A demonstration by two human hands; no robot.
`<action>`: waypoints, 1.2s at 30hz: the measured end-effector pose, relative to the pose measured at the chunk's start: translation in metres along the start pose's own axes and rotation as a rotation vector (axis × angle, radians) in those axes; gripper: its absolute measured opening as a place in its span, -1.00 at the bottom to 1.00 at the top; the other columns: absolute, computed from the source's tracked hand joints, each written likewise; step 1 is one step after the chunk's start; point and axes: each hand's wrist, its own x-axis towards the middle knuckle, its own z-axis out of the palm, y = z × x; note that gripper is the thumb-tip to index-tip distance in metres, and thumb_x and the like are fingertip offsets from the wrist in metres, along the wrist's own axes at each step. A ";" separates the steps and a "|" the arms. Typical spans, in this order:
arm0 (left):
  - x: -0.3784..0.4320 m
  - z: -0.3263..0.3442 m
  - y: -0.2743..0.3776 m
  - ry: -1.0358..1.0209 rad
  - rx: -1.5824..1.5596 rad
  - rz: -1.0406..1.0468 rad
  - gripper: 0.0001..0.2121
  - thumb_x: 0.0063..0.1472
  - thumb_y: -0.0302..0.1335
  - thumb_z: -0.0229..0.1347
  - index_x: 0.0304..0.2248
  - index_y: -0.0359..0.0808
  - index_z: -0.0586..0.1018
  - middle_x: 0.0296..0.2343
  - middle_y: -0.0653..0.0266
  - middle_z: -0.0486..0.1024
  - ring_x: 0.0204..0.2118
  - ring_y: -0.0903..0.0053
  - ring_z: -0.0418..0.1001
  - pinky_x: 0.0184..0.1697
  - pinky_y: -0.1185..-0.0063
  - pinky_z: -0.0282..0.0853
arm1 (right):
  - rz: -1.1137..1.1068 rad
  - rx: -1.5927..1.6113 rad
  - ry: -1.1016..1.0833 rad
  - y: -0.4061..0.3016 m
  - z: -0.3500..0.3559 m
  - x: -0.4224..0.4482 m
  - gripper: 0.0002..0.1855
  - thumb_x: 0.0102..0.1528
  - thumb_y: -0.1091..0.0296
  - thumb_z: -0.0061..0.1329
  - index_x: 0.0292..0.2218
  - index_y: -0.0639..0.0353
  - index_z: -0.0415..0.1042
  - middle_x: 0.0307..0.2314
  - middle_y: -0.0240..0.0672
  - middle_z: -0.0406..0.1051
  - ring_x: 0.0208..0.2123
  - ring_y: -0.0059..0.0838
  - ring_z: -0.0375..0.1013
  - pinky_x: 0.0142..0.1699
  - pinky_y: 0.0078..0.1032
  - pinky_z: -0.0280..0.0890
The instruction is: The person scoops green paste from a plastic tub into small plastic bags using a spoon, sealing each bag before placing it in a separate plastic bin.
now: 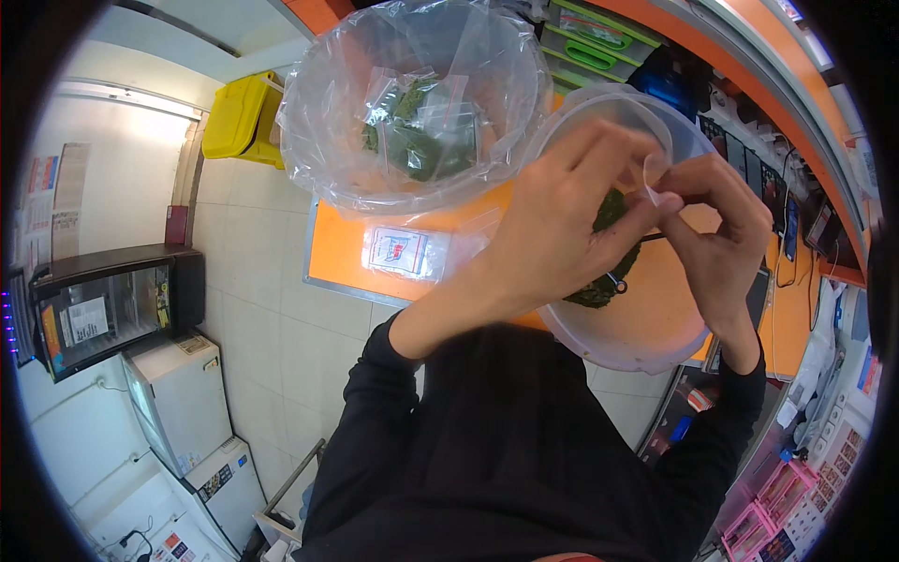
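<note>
My left hand (572,211) and my right hand (723,232) pinch a small clear plastic bag (655,175) between them, above a round translucent tub (632,351). Inside the tub lies a dark green leafy mass (597,291), partly hidden by my left hand, with a dark-handled utensil (619,286) on it. To the left stands a larger round container lined with clear plastic (316,140); it holds several small clear bags with green contents (421,151). A pack of flat clear bags (399,251) with printing lies on the orange table near my left forearm.
The orange table (337,242) has a metal edge. Beyond the tub are green-handled drawers (590,53) and a blue object (664,88). A yellow bin (239,119) stands on the floor at the left, and cables (778,274) lie on the table's right part.
</note>
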 end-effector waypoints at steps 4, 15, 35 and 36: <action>-0.003 -0.003 -0.011 -0.021 -0.090 0.030 -0.79 0.07 -0.48 0.15 -0.27 -0.35 0.54 -0.45 0.19 0.51 -0.49 0.48 0.47 -0.41 0.62 0.36 | 0.221 0.199 -0.061 -0.001 0.001 0.000 -0.90 -0.10 0.62 0.07 -0.46 0.27 0.44 -0.55 -0.43 0.43 -0.48 -0.70 0.39 -0.42 -0.72 0.31; 0.001 -0.003 -0.003 0.030 0.065 -0.042 -0.77 0.07 -0.47 0.16 -0.26 -0.36 0.55 -0.49 0.21 0.52 -0.50 0.57 0.47 -0.42 0.65 0.35 | 0.224 0.310 -0.051 0.013 0.015 0.000 -0.95 0.00 0.57 0.00 -0.44 0.29 0.38 -0.58 -0.47 0.41 -0.50 -0.76 0.38 -0.41 -0.78 0.30; -0.001 -0.023 -0.005 -0.106 0.639 0.099 -0.86 -0.07 -0.42 0.19 -0.59 -0.22 0.46 -0.67 0.39 0.42 -0.60 0.48 0.33 -0.32 0.51 0.11 | -0.136 -0.494 -0.017 0.009 0.010 0.006 -0.89 0.05 0.46 -0.14 -0.47 0.28 0.21 -0.63 -0.22 0.13 -0.64 -0.34 0.17 -0.51 -0.54 0.09; 0.001 -0.029 -0.001 -0.129 0.648 0.072 -0.86 -0.09 -0.41 0.20 -0.58 -0.21 0.47 -0.65 0.41 0.42 -0.56 0.48 0.35 -0.28 0.52 0.11 | -0.089 -0.454 -0.042 0.008 0.009 0.006 -0.87 0.05 0.44 -0.15 -0.48 0.27 0.22 -0.64 -0.23 0.15 -0.63 -0.35 0.20 -0.51 -0.51 0.10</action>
